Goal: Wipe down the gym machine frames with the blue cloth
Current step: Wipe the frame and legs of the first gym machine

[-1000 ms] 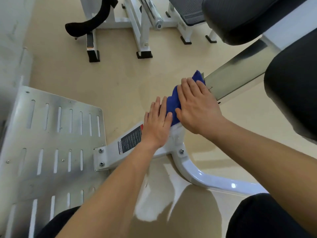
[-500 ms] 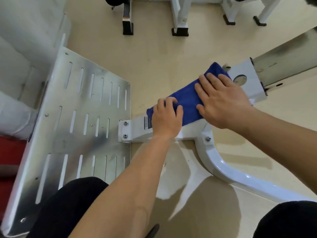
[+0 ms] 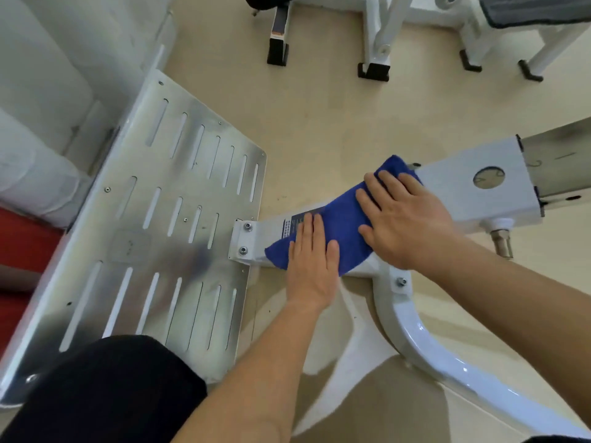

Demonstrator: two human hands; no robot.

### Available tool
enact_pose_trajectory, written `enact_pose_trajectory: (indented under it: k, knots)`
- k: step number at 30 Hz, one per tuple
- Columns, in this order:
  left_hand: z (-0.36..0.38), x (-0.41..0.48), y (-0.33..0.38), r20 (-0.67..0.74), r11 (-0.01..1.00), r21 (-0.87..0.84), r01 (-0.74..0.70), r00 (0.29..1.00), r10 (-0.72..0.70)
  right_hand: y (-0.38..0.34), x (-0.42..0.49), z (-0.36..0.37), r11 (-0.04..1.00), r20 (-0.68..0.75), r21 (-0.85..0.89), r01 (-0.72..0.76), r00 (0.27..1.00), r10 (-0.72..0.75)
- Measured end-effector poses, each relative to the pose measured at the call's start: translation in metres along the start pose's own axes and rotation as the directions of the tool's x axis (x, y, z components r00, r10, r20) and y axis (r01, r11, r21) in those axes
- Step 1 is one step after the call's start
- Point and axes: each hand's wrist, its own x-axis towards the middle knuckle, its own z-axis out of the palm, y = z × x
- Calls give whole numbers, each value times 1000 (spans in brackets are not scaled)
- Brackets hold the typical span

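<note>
Left hand [image 3: 311, 266], right hand [image 3: 406, 225] flat on blue cloth [image 3: 343, 219], label [image 3: 290, 226] print illegible

1. Your frame is bright and evenly lit with soft light; the beige floor [image 3: 319, 123] is not blown out.
2. Glare streaks on the curved white tube [image 3: 447, 359]; dull sheen on the metal footplate [image 3: 179, 219].
3. Soft dark shadow on the floor, bottom centre.
4. The blue cloth [image 3: 339, 225] is sharp; left edge smeared, borders bowed by the wide-angle lens.
</note>
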Motion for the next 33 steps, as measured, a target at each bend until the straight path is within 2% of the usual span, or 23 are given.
enact_pose_trajectory:
  k: [4,5,8,10,13,16,19,21,24,27,29,31,33]
  knots:
    - [-3,-16,-5,66,991,-89,105,993,-99,-16,-16,1,996,36,-16,86,996,-85]
    - [-4,-6,-10,97,994,-33,106,990,-102,-16,-9,2,995,16,-21,99,995,-99]
    - [-13,34,-30,218,957,289,-22,975,-44,-20,34,9,991,-18,-49,124,992,-125]
    - [-22,53,-41,260,924,378,-61,965,-43,-28,63,14,993,-27,-55,109,994,-110]
    - [-21,38,-49,202,920,391,-39,978,-44,-37,67,16,992,-12,-47,119,993,-119]
    - [-10,-8,-43,81,970,177,166,980,-182,-48,29,17,975,38,-104,194,981,-191]
    - [-8,-3,-43,121,968,-15,252,961,-248,-51,27,11,971,89,-83,225,972,-218]
    - [-8,17,-55,167,970,32,241,956,-243,-55,48,13,964,70,-80,254,966,-249]
    - [-9,47,-82,189,950,253,185,953,-236,-69,98,20,955,60,-86,283,958,-279]
    - [-10,65,-98,129,939,300,166,969,-213,-95,143,27,968,129,18,250,960,-250]
    - [-3,69,-107,64,937,320,137,984,-166,-106,155,33,968,128,28,249,960,-251]
    - [3,57,-112,66,922,365,130,984,-164,-109,141,28,960,116,4,279,954,-277]
    - [10,31,-108,67,936,338,93,990,-123,-105,111,28,932,95,-95,349,936,-340]
